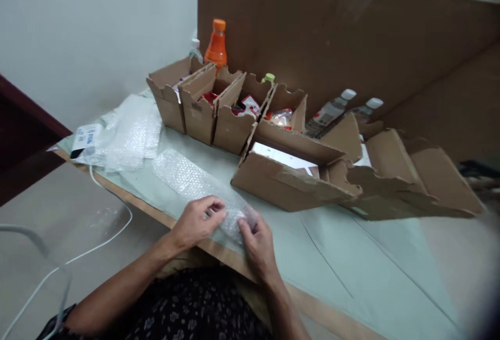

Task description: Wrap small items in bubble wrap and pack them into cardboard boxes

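A long strip of clear bubble wrap (191,176) lies slantwise along the table's front part. Its near end is between my two hands. My left hand (200,221) pinches the wrap's edge with thumb and fingertips. My right hand (258,241) is closed round the near right end, thumb on top and fingers behind. Whether anything lies inside the wrap I cannot make out. More bubble wrap sheets (130,131) are heaped at the table's left end, with a white and dark packet (86,139) beside them.
Cardboard bins (236,131) with packets stand in a row behind my hands. A wider carton (292,189) holds a white box (285,159). Behind are an orange bottle (217,46) and clear bottles (332,111). A white cable (113,236) hangs off the left edge.
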`<control>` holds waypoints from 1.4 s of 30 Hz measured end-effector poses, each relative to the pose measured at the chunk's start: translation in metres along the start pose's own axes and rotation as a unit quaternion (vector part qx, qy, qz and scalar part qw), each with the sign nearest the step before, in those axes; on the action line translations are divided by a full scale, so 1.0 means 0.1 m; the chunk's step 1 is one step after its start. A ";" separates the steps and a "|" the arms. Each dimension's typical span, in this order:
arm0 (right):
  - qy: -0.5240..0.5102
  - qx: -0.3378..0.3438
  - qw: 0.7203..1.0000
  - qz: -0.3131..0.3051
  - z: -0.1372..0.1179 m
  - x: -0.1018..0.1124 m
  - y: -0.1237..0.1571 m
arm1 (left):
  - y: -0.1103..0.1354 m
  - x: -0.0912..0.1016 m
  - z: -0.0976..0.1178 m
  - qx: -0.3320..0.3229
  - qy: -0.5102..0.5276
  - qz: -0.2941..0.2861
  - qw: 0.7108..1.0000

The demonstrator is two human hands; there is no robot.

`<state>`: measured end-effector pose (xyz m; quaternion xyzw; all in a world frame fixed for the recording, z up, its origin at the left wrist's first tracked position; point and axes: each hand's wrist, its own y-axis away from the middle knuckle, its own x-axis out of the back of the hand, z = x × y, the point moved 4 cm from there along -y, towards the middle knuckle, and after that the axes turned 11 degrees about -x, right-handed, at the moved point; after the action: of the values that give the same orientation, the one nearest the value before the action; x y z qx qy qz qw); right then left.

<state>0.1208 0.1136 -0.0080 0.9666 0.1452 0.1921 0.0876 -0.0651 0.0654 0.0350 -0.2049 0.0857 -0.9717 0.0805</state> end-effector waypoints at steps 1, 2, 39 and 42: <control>0.012 0.001 1.000 0.012 0.03 0.15 -0.03 | 0.03 0.07 -0.02 -0.030 -0.038 0.013 0.999; 0.029 0.006 0.999 0.017 0.06 0.32 -0.05 | 0.04 0.15 -0.05 -0.061 -0.079 0.023 0.995; 0.335 0.041 0.923 0.184 0.45 1.31 -0.17 | -0.15 0.58 -0.74 0.027 -0.481 0.023 0.876; 0.220 0.029 0.963 0.155 0.42 1.30 0.10 | -0.16 0.54 -0.73 0.035 -0.406 0.044 0.912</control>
<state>0.2553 0.1400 0.0014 0.9133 0.0152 0.4070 -0.0052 -0.1462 0.0804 -0.0065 -0.5745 0.0206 -0.8028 0.1582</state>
